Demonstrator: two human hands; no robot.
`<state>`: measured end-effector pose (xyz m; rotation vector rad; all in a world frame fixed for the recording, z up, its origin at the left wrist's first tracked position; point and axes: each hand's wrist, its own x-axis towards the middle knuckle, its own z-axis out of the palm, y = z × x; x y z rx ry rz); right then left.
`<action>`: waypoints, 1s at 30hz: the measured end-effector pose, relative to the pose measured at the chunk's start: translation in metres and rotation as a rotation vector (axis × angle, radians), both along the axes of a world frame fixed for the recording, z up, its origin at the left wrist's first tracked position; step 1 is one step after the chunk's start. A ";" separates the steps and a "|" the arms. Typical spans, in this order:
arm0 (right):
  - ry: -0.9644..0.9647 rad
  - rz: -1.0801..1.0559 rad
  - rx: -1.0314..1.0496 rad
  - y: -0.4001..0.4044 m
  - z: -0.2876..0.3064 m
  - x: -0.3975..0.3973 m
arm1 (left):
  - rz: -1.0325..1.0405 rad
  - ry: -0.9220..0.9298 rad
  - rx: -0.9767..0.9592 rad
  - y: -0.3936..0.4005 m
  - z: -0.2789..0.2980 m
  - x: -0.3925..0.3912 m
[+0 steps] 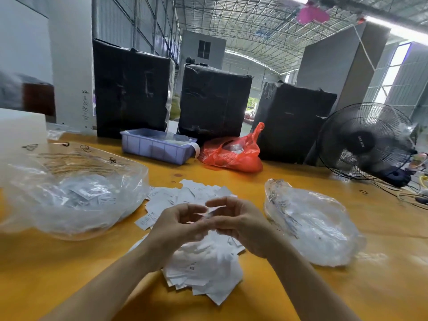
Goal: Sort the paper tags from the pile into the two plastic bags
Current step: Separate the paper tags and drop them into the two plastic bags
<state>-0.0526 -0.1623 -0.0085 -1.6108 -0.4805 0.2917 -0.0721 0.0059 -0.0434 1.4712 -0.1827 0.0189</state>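
Both hands, left hand [178, 224] and right hand [238, 224], pinch one blurred tag [214, 213] above the pile [203, 269], its long axis unclear.

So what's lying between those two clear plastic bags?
The pile of paper tags, with both hands above it, between the left bag and right bag, in the head view.

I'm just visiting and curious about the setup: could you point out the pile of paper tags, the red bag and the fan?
pile of paper tags [203, 269]: head view, on the heaped white slips below the hands.
red bag [231, 157]: head view, on its crumpled front.
fan [361, 141]: head view, on the dark hub behind the grille.
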 end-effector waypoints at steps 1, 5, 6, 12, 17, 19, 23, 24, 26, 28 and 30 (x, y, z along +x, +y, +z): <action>-0.005 -0.046 0.034 0.000 0.000 0.001 | 0.031 0.005 0.024 0.000 -0.001 0.000; 0.056 -0.154 0.137 -0.001 -0.001 0.005 | 0.114 -0.018 0.046 0.001 0.000 0.000; 0.067 -0.134 0.079 0.000 -0.001 0.004 | 0.124 -0.032 0.039 0.002 0.000 0.000; 0.027 -0.040 -0.047 0.006 -0.010 -0.001 | 0.100 -0.084 0.103 0.003 0.000 0.000; -0.031 -0.080 -0.047 0.005 -0.009 0.001 | 0.090 -0.060 0.098 0.005 0.001 0.002; -0.061 -0.082 -0.059 0.006 -0.009 0.000 | 0.105 -0.044 0.043 0.005 0.001 0.001; -0.121 -0.151 -0.049 0.008 -0.008 0.000 | 0.214 -0.057 -0.054 0.006 0.002 0.004; -0.127 -0.169 -0.046 0.007 -0.007 0.001 | 0.251 -0.058 -0.096 0.008 0.002 0.005; -0.134 -0.199 -0.045 0.006 -0.006 0.001 | 0.334 -0.055 -0.177 0.010 0.000 0.008; -0.130 -0.228 -0.029 0.006 -0.007 0.001 | 0.401 -0.039 -0.268 0.013 -0.001 0.011; -0.107 -0.257 0.019 0.007 -0.007 0.002 | 0.411 -0.010 -0.371 0.015 0.001 0.012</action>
